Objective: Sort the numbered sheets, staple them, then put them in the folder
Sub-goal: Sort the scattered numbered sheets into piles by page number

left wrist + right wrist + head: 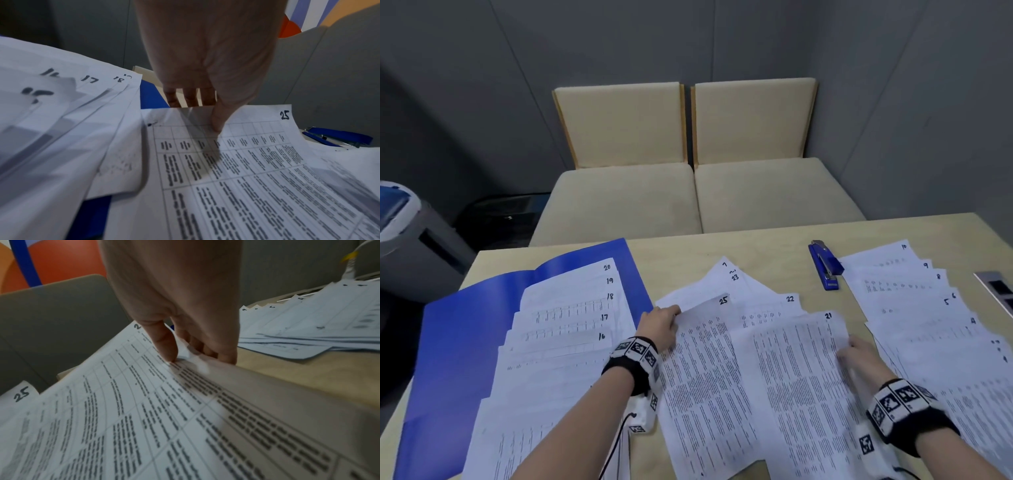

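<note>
Sheets 21 (801,387) and 25 (705,377): centre of frame on tabletop (756,246), long axes running away from the person, 25 left of 21. Left hand (659,325) pinches 25's top-left edge, thumb on top; right hand (859,356) pinches 21's right edge. Sheets 16–20 fan over the blue folder (465,325) at left; stapler (825,265) lies upper right.

Soft, even overhead light is falling on the bench (756,246), without glare. The left hand (205,53) is casting a shadow beneath its thumb. Sheets beside the right hand (174,293) are blurring; edges are bending.
</note>
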A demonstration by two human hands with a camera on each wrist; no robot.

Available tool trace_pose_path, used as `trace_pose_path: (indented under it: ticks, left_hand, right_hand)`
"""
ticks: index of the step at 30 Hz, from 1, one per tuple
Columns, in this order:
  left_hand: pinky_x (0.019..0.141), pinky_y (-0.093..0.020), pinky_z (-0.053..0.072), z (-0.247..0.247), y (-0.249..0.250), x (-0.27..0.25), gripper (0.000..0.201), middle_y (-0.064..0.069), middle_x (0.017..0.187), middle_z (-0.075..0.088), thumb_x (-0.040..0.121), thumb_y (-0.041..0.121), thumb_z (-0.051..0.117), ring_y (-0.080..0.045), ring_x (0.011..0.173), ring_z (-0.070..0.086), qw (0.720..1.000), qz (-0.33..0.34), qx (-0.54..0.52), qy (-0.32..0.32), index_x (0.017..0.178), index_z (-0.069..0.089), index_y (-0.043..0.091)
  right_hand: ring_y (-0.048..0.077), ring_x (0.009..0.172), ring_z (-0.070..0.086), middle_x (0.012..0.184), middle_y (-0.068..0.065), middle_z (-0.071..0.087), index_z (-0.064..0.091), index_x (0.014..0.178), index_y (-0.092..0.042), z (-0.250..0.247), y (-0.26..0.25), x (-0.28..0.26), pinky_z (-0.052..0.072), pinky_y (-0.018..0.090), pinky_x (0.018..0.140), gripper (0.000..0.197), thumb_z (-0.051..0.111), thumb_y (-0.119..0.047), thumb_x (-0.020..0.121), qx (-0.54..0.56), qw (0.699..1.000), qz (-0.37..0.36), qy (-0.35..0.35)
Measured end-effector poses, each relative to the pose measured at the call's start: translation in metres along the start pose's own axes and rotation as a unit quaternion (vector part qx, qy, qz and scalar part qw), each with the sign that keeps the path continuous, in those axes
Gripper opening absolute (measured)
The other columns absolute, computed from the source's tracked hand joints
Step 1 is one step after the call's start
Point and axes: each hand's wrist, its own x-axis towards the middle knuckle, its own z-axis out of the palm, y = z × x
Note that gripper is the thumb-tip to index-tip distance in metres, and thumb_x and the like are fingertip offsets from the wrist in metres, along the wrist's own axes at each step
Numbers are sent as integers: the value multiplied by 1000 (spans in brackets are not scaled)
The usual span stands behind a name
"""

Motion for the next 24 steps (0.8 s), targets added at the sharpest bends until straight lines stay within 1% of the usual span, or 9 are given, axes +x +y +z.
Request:
trace_pose_path:
  ticks: [5, 8, 10, 12, 14, 16, 18, 20, 24]
  left_hand:
    - [71, -33, 32, -3, 6, -2, 12, -3, 79, 54, 93, 8, 40, -26, 74, 44, 1000, 9, -8, -3, 88, 45, 17]
    - [65, -32, 33, -3, 10, -2, 13, -4, 80, 55, 94, 8, 39, -26, 72, 48, 999, 14, -29, -3, 93, 51, 13]
    - [63, -31, 35, -4, 16, -1, 18, -3, 83, 53, 93, 8, 38, -26, 74, 48, 999, 21, -38, -7, 100, 55, 9]
    - [68, -32, 40, -5, 22, 0, 22, -5, 91, 54, 93, 10, 38, -27, 82, 52, 999, 32, -33, -29, 104, 57, 10]
    - [83, -36, 43, -5, 31, 3, 30, -6, 106, 52, 95, 19, 35, -28, 95, 55, 998, 36, -28, -51, 107, 61, 11]
    - [91, -36, 42, -4, 42, 9, 39, -5, 114, 48, 95, 29, 31, -27, 101, 54, 997, 23, -65, -44, 103, 65, 10]
    - [89, -35, 43, -1, 54, 20, 35, -7, 117, 45, 98, 27, 33, -29, 103, 54, 994, -11, -104, -12, 104, 61, 8]
    - [85, -36, 44, 3, 67, 34, 26, -7, 123, 42, 98, 24, 38, -32, 101, 55, 993, -42, -109, 3, 116, 51, 10]
    - [87, -39, 50, 8, 79, 54, 37, -7, 122, 46, 88, 30, 58, -29, 102, 57, 991, -72, -91, -70, 120, 46, 18]
  right_hand:
    - [26, 88, 61, 92, 9, 65, 62, 88, -8, 9, -2, -6, 48, 36, 76, 22, 45, 5, 86, 33, 999, -16, -22]
    - [27, 91, 62, 96, 10, 66, 61, 96, -6, 20, -4, -9, 47, 35, 75, 15, 50, -2, 88, 37, 998, -33, -39]
    - [31, 99, 63, 101, 14, 67, 61, 103, -1, 27, -5, -9, 48, 36, 80, 18, 52, -5, 87, 40, 997, -41, -56]
    - [32, 101, 63, 104, 17, 68, 60, 104, 1, 32, -4, -9, 48, 39, 86, 20, 54, -6, 86, 39, 997, -38, -62]
    - [32, 100, 64, 103, 17, 69, 61, 103, 2, 35, 1, -6, 48, 46, 94, 22, 55, -5, 83, 58, 996, -34, -61]
    - [35, 100, 63, 104, 21, 68, 61, 104, 5, 36, 5, -5, 46, 51, 97, 28, 57, -7, 79, 66, 995, -30, -64]
    - [36, 102, 62, 107, 24, 66, 60, 104, 6, 36, 7, -6, 45, 50, 98, 30, 57, -8, 78, 60, 996, -28, -62]
    - [36, 105, 61, 109, 25, 64, 58, 106, 8, 36, 6, -9, 44, 48, 98, 30, 55, -7, 81, 59, 996, -25, -61]
    - [32, 106, 61, 114, 20, 65, 58, 111, 5, 37, 5, -10, 44, 47, 99, 30, 54, -7, 84, 56, 996, -25, -60]
